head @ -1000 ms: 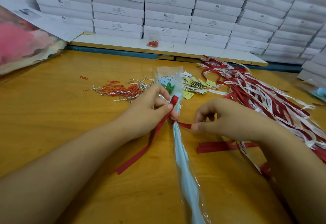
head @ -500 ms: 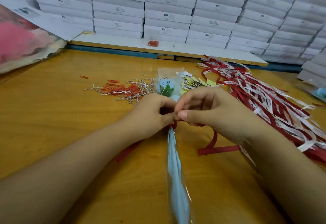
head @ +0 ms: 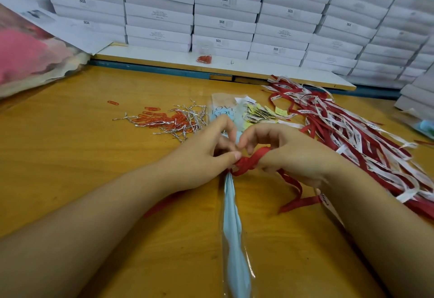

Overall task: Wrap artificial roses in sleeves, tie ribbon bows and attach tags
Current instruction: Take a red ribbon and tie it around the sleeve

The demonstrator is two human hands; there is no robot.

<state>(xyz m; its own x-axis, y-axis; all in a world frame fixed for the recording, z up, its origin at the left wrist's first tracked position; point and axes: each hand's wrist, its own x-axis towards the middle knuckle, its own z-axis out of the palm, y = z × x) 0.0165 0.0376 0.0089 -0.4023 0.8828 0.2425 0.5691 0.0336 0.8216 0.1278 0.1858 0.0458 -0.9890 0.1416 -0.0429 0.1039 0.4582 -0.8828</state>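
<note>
Ribbon (head: 249,162), red and narrow, bunches into a loop right at the neck of the sleeve (head: 233,225), between my two hands. My left hand (head: 204,156) curls round that neck, its thumb tip pressing the ribbon against it where the loop starts. My right hand (head: 291,154) grips the loop with its fingers bent, the band passing over one of them; I cannot tell which. One ribbon tail trails from under my right hand across the table (head: 70,168), and another shows as a red strip beneath my left forearm.

The sleeve lies flat on the table and runs from my hands straight toward me, pale blue paper twisted inside clear film. Its wide printed top sticks out beyond my fingers. My hands hide the rose.

Left of that top, red paper clips (head: 156,117) and silver twist ties (head: 191,115) lie mixed in a scatter. Just right of it sits a small pile of tags (head: 258,114). Further right, loose ribbons (head: 352,138) in red and white spread in a long heap. Behind everything, white boxes (head: 225,15) are stacked in rows on a white ledge (head: 152,53), where a small pouch (head: 204,58) of red clips rests. A pink bundle (head: 25,55) fills the left edge.
</note>
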